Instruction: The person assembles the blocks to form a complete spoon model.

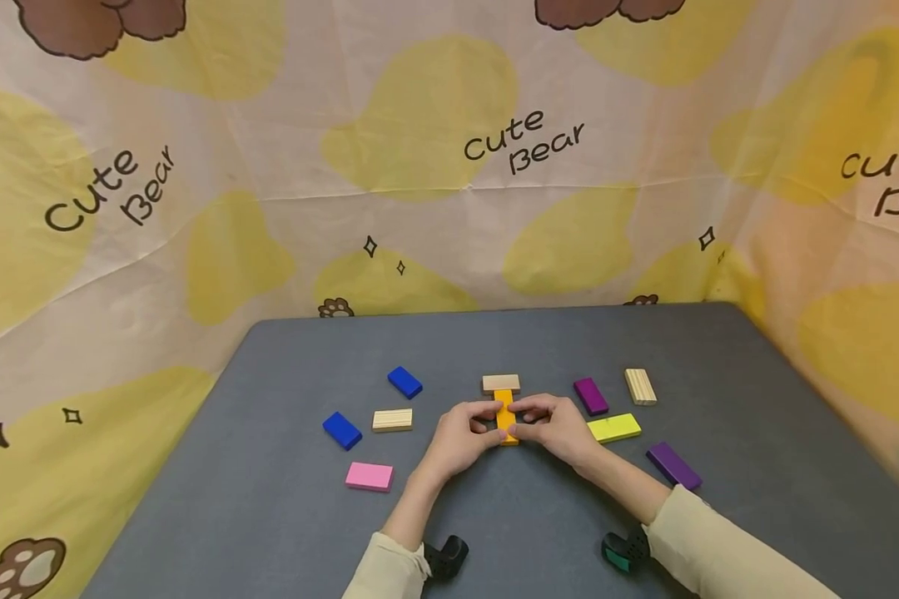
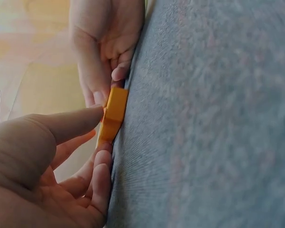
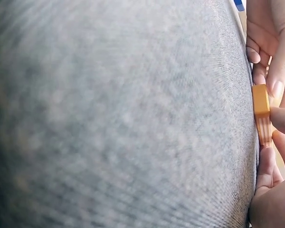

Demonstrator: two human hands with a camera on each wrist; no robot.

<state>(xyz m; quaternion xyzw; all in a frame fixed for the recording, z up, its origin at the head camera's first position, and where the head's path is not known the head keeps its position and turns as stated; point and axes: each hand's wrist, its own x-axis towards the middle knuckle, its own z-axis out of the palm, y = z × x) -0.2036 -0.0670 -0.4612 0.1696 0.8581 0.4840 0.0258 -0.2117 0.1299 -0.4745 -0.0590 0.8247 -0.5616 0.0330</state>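
- The left hand (image 1: 455, 437) and right hand (image 1: 558, 426) held the orange block (image 1: 505, 416) from opposite sides, each with curled fingers and thumb at its flank, pinching it between them.
- The orange block lay flat on the table (image 1: 255, 532), lengthwise. It was probably wood: light, stiff, hard to break, perhaps slightly slick on its smooth faces.
- Its long sides seemed the best hold, gripped low and evenly to avoid twisting it.
- The table looked grey, matt and woven, likely with some drag.
- The yellow block (image 1: 616, 428) lay just beside the right hand.
- The tan block (image 1: 500, 383) sat crosswise at the orange block's far end; contact could not be told.
- Behind hung a cloth (image 1: 419, 116) lettered "Cute Bear".
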